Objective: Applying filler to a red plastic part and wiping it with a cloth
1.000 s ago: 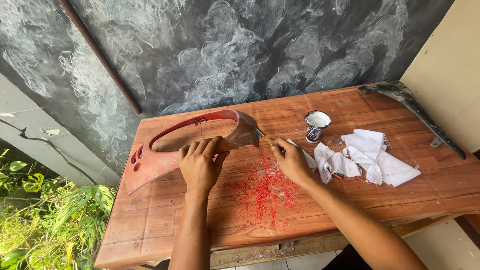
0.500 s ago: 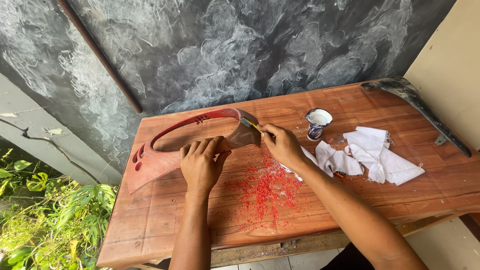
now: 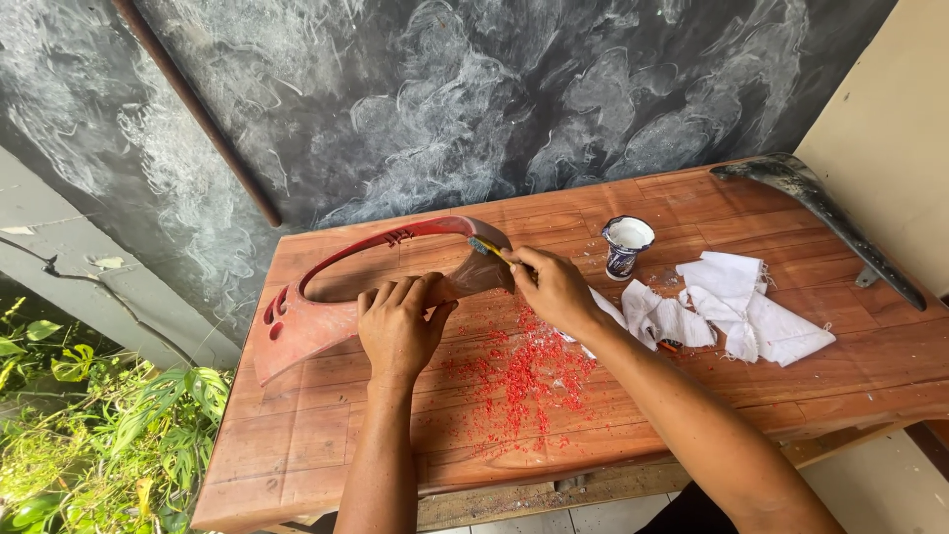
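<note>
1. Here, the left hand (image 3: 398, 323) lies flat, fingers spread, pressing the red curved panel (image 3: 336, 297) near the wooden table (image 3: 297, 435) back-left edge.
2. The right hand (image 3: 554, 287) pinches a small brush (image 3: 487, 248) against the panel's end.
3. Bare boards lie along the near edge.

Over the last second the right hand (image 3: 556, 289) has travelled left from beside the crumpled white cloth (image 3: 732, 316), bringing its small yellow-handled brush (image 3: 491, 249) up to the curved red plastic panel (image 3: 395, 267). The brush tip, earlier clear of the panel, now touches its upper right end.
</note>
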